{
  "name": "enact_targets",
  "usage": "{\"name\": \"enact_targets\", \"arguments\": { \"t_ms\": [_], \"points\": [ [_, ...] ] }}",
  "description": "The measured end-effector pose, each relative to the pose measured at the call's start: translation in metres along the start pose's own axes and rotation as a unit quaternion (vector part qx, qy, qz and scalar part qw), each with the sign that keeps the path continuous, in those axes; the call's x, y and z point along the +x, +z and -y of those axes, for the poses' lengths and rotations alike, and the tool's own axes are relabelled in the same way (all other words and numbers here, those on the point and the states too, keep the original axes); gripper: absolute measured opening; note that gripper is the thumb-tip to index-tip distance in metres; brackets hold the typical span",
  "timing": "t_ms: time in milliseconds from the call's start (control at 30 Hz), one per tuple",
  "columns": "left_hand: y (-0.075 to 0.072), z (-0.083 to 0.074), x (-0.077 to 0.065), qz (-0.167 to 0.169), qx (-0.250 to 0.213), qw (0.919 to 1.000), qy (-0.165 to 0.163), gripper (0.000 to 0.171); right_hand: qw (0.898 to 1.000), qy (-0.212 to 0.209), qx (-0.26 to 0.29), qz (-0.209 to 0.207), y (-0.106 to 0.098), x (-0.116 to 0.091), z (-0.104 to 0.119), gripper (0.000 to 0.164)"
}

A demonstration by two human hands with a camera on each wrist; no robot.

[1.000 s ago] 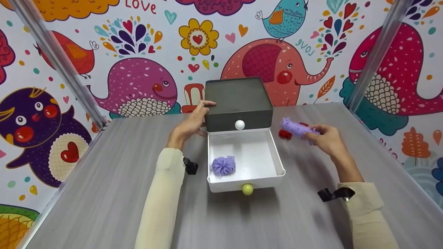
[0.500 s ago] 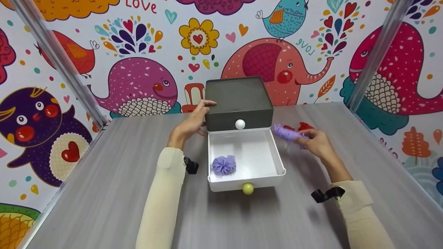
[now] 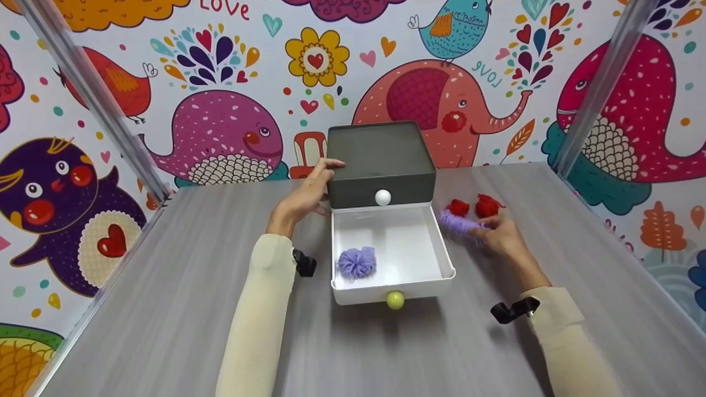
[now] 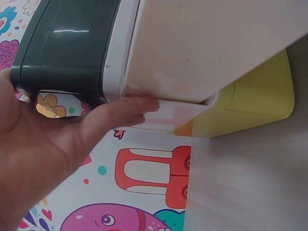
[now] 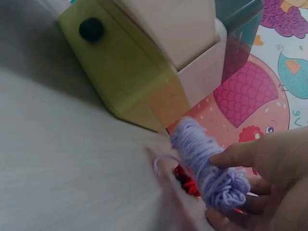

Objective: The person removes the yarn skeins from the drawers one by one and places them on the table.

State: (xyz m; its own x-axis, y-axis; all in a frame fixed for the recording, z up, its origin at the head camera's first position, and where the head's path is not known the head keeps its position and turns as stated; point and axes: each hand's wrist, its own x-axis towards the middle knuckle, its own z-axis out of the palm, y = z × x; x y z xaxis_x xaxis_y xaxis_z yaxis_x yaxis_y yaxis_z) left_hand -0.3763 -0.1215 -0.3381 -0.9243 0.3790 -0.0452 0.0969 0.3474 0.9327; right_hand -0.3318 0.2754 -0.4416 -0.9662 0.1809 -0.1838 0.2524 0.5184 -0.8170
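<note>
A drawer box with a dark grey top tier (image 3: pixel 380 190) and white knob stands at the back of the table. Its white drawer (image 3: pixel 445 264) is pulled out, with a lilac yarn ball (image 3: pixel 357 263) in the front left corner. My left hand (image 3: pixel 303 196) grips the box's left side, fingers over the top rim and thumb along the side. In my right hand (image 3: pixel 504 240) is a lilac yarn skein (image 5: pixel 207 163), pinched at its near end, low over the table right of the drawer. A loose strand trails from it.
Two red yarn bundles, a left one (image 3: pixel 458 208) and a right one (image 3: pixel 487 205), lie behind the skein. An olive-yellow lower tier (image 5: pixel 130 67) with a dark knob shows under the drawer. A patterned wall (image 3: pixel 231 138) rises behind the table (image 3: pixel 193 286).
My right hand has moved left and down toward the table with the skein, uncovering the red yarn bundles. My left hand and the drawer box have stayed in place.
</note>
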Motion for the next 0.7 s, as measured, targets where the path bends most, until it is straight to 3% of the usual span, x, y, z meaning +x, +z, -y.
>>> {"name": "enact_targets", "arguments": {
  "t_ms": [267,467,700],
  "points": [
    [0.000,0.000,0.001,0.003,-0.007,1.0000,-0.005,0.036,1.000,0.003,-0.017,-0.007,0.001,0.004,-0.007,0.038],
    [0.000,-0.001,0.000,0.002,-0.012,0.9999,-0.004,0.036,0.999,-0.004,-0.048,-0.008,0.000,0.004,-0.008,0.049],
    [0.000,-0.001,0.000,0.001,0.000,1.0000,-0.006,0.037,0.999,0.033,-0.021,0.015,-0.007,-0.001,0.004,0.060]
  ]
}}
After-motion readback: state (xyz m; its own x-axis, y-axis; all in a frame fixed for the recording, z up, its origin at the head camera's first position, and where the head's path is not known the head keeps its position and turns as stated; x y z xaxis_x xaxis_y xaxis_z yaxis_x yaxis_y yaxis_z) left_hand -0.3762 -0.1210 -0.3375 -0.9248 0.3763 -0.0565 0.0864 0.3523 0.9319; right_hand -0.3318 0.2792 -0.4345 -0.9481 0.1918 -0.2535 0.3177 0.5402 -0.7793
